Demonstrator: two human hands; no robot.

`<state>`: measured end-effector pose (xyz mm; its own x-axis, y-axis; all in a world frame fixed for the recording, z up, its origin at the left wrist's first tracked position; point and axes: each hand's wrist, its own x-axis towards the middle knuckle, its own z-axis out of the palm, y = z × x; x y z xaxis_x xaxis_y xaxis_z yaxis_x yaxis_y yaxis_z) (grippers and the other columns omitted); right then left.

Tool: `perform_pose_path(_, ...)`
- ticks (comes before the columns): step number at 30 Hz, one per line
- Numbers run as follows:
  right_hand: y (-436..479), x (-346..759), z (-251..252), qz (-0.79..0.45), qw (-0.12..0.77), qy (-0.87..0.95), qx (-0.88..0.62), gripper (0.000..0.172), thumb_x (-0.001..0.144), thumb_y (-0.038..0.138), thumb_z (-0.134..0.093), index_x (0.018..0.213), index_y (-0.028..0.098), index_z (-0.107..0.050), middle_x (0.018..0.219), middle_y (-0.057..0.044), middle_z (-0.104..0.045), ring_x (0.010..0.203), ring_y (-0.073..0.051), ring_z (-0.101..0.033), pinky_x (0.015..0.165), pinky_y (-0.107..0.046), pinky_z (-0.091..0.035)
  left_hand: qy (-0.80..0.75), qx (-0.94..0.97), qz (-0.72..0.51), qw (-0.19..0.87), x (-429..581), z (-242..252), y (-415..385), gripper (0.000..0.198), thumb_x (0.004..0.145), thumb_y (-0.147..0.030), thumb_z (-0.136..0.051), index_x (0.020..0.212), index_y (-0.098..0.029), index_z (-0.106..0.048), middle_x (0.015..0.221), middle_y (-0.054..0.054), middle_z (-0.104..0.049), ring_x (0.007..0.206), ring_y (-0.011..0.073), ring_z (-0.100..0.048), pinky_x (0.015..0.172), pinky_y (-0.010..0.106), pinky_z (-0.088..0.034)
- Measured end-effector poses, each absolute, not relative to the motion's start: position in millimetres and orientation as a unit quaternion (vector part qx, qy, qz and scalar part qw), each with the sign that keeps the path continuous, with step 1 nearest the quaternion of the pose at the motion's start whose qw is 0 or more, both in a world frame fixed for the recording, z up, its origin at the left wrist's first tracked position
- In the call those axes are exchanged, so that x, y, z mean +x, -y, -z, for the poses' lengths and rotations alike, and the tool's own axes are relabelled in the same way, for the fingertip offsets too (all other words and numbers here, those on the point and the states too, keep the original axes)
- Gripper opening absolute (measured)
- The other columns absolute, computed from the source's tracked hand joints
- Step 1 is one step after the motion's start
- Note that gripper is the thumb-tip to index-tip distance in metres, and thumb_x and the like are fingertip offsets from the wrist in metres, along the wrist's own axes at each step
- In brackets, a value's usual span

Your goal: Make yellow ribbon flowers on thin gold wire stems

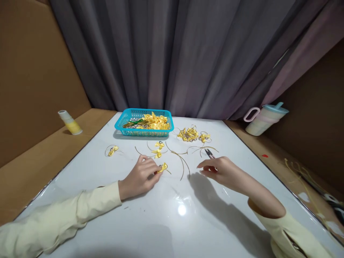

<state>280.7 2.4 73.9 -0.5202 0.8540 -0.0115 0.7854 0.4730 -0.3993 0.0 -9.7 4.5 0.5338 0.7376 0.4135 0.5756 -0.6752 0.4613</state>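
On the white table, my left hand (pixel 142 176) pinches a small yellow ribbon bow (pixel 163 167) with a silver bell and a short piece of gold cord. My right hand (pixel 216 168) hovers to the right, its thumb and index finger slightly apart. Thread snips (pixel 209 153) with dark blades stick out from behind its fingers; their handle is hidden in the hand. Between the hands lie loose gold cords (pixel 180 157). Two more yellow bows (pixel 157 153) with bells rest just beyond my left hand, and another corded bow (pixel 113 150) lies farther left.
A blue plastic basket (pixel 143 133) of yellow bows and silver bells stands at the back. Right of it sits a pile of corded bows (pixel 189 134). A spool (pixel 70 123) stands on the left ledge, a lidded cup (pixel 264 120) on the right one, near cord scraps (pixel 298 175).
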Motion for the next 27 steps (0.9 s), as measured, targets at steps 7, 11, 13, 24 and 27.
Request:
perform_pose_path(7,-11.6,280.3,-57.3,-0.136,0.230,0.780,-0.565,0.022,0.079,0.021,-0.051,0.084,0.015,-0.072,0.068,-0.004,-0.069,0.058,-0.016,-0.060,0.058,-0.028,-0.045,-0.346,0.860,-0.311,0.211,0.9,1.5,10.9,0.015,0.086,-0.022,-0.049,0.085,-0.015,-0.062,0.073,0.005,-0.062,0.071,0.0158,-0.051,0.082,0.037,-0.032)
perform_pose_path(11,-15.1,282.4,-50.2,-0.131,0.295,0.770,-0.550,0.022,0.080,0.027,-0.054,0.084,0.017,-0.074,0.075,-0.006,-0.070,0.068,-0.019,-0.062,0.064,-0.031,-0.046,-0.347,0.794,-0.311,0.389,2.9,-8.1,10.6,0.020,0.085,-0.029,-0.053,0.075,-0.014,-0.063,0.067,0.005,-0.061,0.069,0.0153,-0.053,0.075,0.032,-0.040)
perform_pose_path(13,-15.7,283.5,-47.1,-0.118,0.324,0.762,-0.549,0.023,0.079,0.032,-0.057,0.084,0.018,-0.075,0.077,-0.007,-0.067,0.067,-0.019,-0.059,0.062,-0.031,-0.045,-0.348,0.755,-0.292,0.473,2.5,-11.0,9.7,0.023,0.085,-0.030,-0.054,0.073,-0.013,-0.063,0.067,0.004,-0.060,0.070,0.0148,-0.054,0.071,0.029,-0.043)
perform_pose_path(24,-11.6,273.3,-50.3,-0.378,0.447,0.557,-0.589,0.033,0.073,0.043,-0.067,0.084,0.012,-0.072,0.063,-0.005,-0.064,0.047,-0.010,-0.048,0.045,-0.025,-0.039,-0.329,0.674,-0.275,0.601,-0.5,-11.6,7.3,0.023,0.081,-0.032,-0.060,0.074,-0.011,-0.065,0.074,0.004,-0.059,0.066,0.0121,-0.054,0.061,0.024,-0.045)
perform_pose_path(27,-14.1,273.5,-50.9,-0.455,0.509,0.492,-0.540,0.026,0.072,0.036,-0.070,0.087,0.014,-0.070,0.095,-0.010,-0.069,0.069,-0.015,-0.063,0.058,-0.024,-0.049,-0.326,0.656,-0.272,0.624,-0.5,-12.4,6.1,0.024,0.080,-0.033,-0.062,0.072,-0.010,-0.064,0.074,0.005,-0.059,0.064,0.0122,-0.053,0.059,0.025,-0.044)
